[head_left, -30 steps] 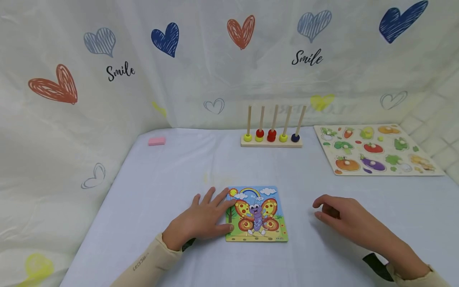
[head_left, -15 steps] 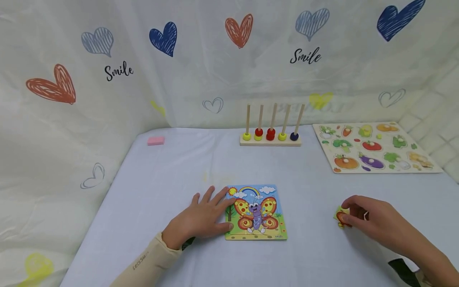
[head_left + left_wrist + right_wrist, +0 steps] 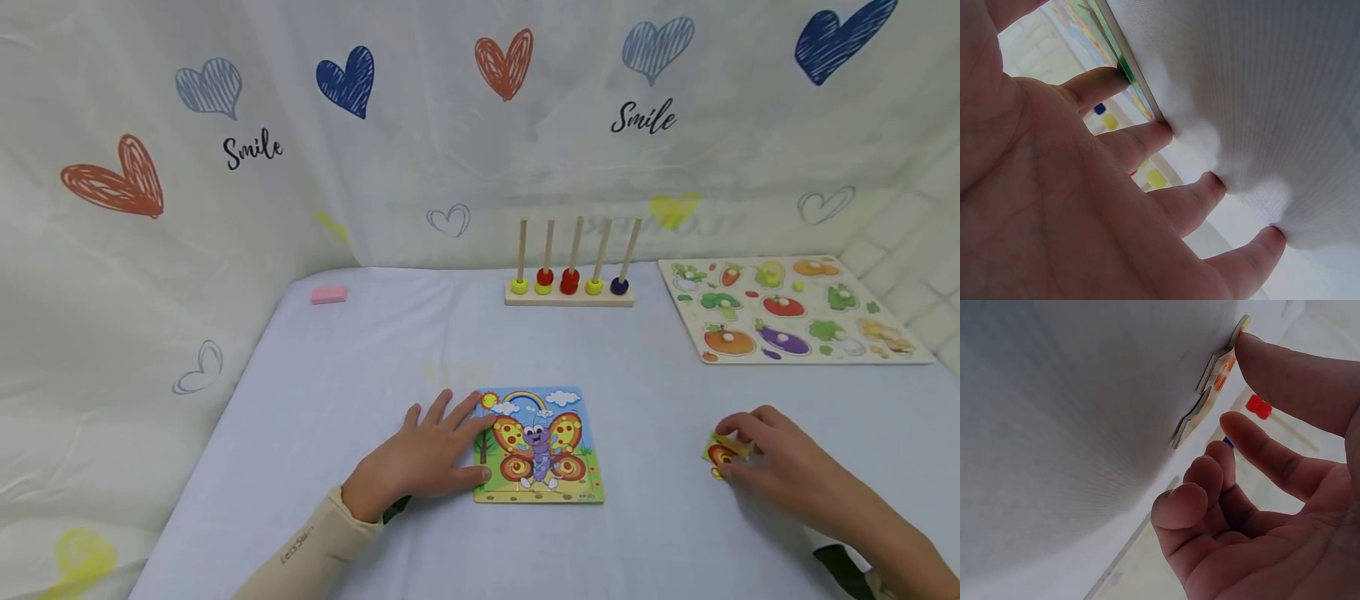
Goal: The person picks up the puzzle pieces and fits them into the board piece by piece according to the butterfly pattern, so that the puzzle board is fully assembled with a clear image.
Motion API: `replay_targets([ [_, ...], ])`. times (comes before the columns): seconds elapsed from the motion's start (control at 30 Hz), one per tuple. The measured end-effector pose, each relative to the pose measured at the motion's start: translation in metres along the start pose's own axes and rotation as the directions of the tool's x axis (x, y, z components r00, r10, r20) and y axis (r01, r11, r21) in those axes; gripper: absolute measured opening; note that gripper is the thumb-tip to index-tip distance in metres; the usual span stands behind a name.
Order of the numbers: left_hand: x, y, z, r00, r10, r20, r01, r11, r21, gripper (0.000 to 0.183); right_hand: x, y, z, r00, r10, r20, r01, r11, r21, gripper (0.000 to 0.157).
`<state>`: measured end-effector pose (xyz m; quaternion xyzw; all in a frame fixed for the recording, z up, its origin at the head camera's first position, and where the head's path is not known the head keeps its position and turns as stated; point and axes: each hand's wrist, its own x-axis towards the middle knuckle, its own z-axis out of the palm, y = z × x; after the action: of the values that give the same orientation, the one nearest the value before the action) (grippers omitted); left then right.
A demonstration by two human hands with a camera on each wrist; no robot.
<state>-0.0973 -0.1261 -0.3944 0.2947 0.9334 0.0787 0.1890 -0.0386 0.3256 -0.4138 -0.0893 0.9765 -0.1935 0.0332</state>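
A square butterfly puzzle (image 3: 538, 450) lies flat on the white cloth, showing a rainbow and a sun at its top. My left hand (image 3: 420, 458) rests at its left side with fingers spread; the thumb and index finger lie over its edge. In the left wrist view the fingertips (image 3: 1213, 181) press on the cloth. To the right, my right hand (image 3: 780, 467) is over small yellow and red puzzle pieces (image 3: 720, 457) on the cloth. In the right wrist view the thumb touches the pieces (image 3: 1213, 387), while the index finger appears apart from them.
A bead abacus (image 3: 568, 297) with several upright pegs stands at the back. At the back right lies a vegetable peg-puzzle board (image 3: 787, 321). A pink block (image 3: 328, 295) sits at the back left. A heart-printed sheet (image 3: 420, 150) hangs behind the table.
My right hand has moved right to the small puzzle pieces, which were not visible a second ago. My left hand and the butterfly puzzle have stayed in place.
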Motion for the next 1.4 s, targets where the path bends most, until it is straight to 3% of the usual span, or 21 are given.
replay_targets([
  [0.57,0.001,0.001,-0.001,1.0,-0.004,0.008,0.004,1.0,0.01,0.075,0.001,-0.002,0.003,1.0,0.002,0.007,-0.002,1.0,0.003,0.046],
  [0.87,0.0,0.001,-0.001,1.0,-0.001,-0.004,0.001,1.0,0.017,0.077,0.003,-0.008,0.002,0.997,0.02,0.072,-0.024,0.998,0.057,0.049],
  [1.17,0.001,-0.001,0.0,1.0,-0.001,0.001,0.001,1.0,0.002,0.075,0.001,-0.017,0.006,0.998,-0.061,0.001,0.061,0.993,0.096,0.046],
  [1.4,0.002,-0.003,0.002,1.0,0.001,0.0,-0.001,1.0,0.005,0.075,0.005,-0.024,0.004,1.0,-0.015,-0.011,0.017,0.989,0.15,0.04],
])
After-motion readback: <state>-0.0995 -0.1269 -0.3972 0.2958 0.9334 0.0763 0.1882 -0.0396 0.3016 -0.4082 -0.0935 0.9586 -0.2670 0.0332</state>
